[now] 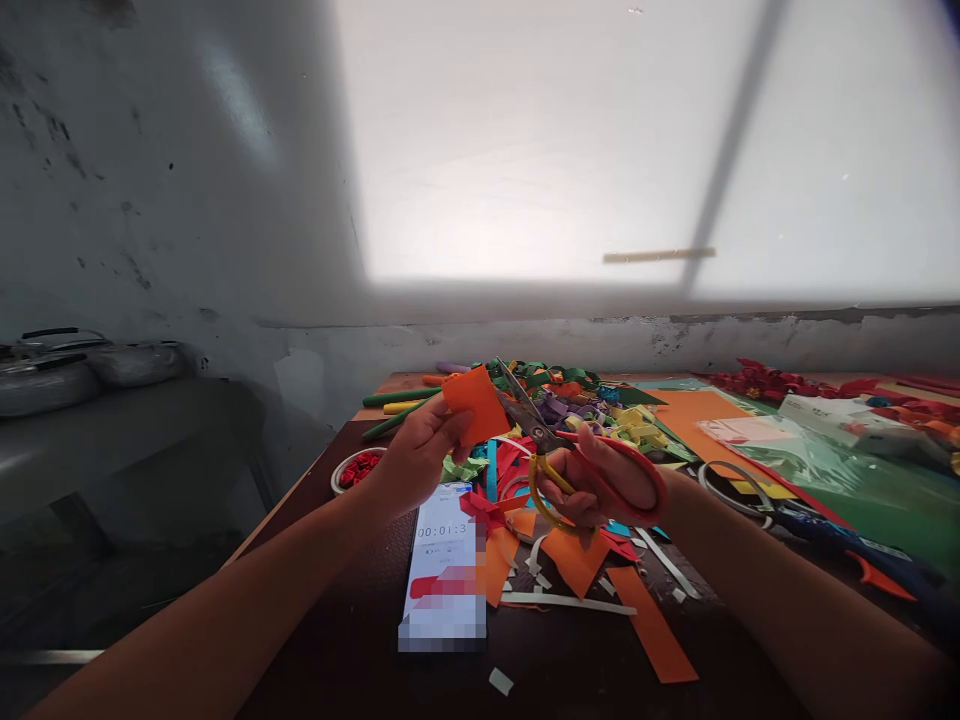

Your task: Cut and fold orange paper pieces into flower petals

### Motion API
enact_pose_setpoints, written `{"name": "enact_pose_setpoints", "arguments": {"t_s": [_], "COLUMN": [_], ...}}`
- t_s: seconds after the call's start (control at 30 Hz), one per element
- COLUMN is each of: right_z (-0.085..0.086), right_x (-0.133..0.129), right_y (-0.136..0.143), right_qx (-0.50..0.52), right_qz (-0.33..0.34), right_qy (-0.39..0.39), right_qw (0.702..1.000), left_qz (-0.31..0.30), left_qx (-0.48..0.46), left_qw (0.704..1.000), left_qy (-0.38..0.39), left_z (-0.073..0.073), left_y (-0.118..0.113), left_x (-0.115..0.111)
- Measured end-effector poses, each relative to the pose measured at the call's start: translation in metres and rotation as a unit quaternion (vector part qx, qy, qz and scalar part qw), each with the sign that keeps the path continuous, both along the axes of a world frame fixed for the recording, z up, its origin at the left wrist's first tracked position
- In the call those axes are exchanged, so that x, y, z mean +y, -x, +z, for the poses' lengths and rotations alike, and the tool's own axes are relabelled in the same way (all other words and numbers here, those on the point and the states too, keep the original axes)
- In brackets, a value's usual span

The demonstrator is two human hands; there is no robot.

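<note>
Between the fingers and thumb of my left hand (420, 455) is a piece of orange paper (478, 402), raised above the table. My right hand (604, 480) grips scissors (540, 435) with one red and one yellow handle loop. Their blades are spread apart and reach up to the right edge of the orange paper; whether they touch it I cannot tell. Below the hands lie orange paper scraps (577, 558), an orange strip (654, 625) and white strips (566, 602). A phone (442, 570) showing a timer lies under my left wrist.
A bowl of red pieces (360, 470) stands left on the dark table (337, 640). Rolled coloured paper (390, 400) and heaped paper strips (570, 410) lie behind. Clear plastic packaging (817, 470) and a roll of tape (735, 492) are at right. Metal pots (139, 362) stand far left.
</note>
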State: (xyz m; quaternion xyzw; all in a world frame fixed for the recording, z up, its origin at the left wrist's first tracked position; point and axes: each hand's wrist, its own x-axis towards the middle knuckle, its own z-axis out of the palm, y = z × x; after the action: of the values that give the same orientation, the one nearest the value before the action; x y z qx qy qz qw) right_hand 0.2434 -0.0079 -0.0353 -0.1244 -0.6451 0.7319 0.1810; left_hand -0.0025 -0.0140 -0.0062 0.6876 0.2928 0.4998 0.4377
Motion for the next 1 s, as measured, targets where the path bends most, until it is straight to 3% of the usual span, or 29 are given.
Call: {"name": "enact_pose_setpoints", "arguments": {"t_s": [0.23,0.3,0.37,0.47,0.53,0.6,0.63,0.67,0.77,0.87,0.93,1.0], "right_z": [0.003,0.009,0.015,0.021,0.020,0.016,0.015,0.013,0.014,0.017,0.017,0.013], "right_x": [-0.002,-0.001,0.000,0.002,0.003,0.003,0.003,0.002,-0.001,-0.004,-0.006,-0.007], "right_y": [0.001,-0.004,-0.010,-0.017,-0.018,-0.019,-0.019,-0.019,-0.018,-0.013,-0.004,0.008], "right_qx": [-0.010,-0.013,-0.055,-0.212,-0.350,-0.462,-0.495,-0.508,-0.502,-0.438,-0.335,-0.202], "right_qz": [-0.025,-0.090,-0.198,-0.349,-0.402,-0.400,-0.387,-0.366,-0.333,-0.382,-0.421,-0.425], "right_qy": [0.008,0.000,-0.044,-0.152,-0.242,-0.336,-0.371,-0.391,-0.431,-0.460,-0.443,-0.385], "right_qw": [1.000,0.996,0.978,0.900,0.811,0.716,0.684,0.674,0.672,0.672,0.718,0.794], "left_qz": [-0.019,-0.017,-0.013,0.013,0.037,0.051,0.054,0.055,0.047,0.024,0.009,-0.010], "left_qx": [0.042,0.039,0.035,0.028,0.014,0.004,0.004,0.007,0.027,0.039,0.056,0.083], "left_qw": [0.999,0.999,0.999,0.998,0.997,0.995,0.994,0.994,0.995,0.995,0.995,0.994], "left_qy": [-0.006,0.007,0.030,0.056,0.072,0.088,0.092,0.093,0.088,0.088,0.081,0.073], "left_z": [0.001,0.000,-0.001,-0.004,-0.004,-0.005,-0.005,-0.005,-0.005,-0.006,-0.007,-0.008], "left_y": [-0.001,0.000,0.001,0.002,0.002,0.001,0.001,0.000,-0.002,-0.005,-0.007,-0.009], "left_x": [-0.001,0.000,0.002,0.006,0.009,0.010,0.010,0.010,0.008,0.005,0.002,-0.002]}}
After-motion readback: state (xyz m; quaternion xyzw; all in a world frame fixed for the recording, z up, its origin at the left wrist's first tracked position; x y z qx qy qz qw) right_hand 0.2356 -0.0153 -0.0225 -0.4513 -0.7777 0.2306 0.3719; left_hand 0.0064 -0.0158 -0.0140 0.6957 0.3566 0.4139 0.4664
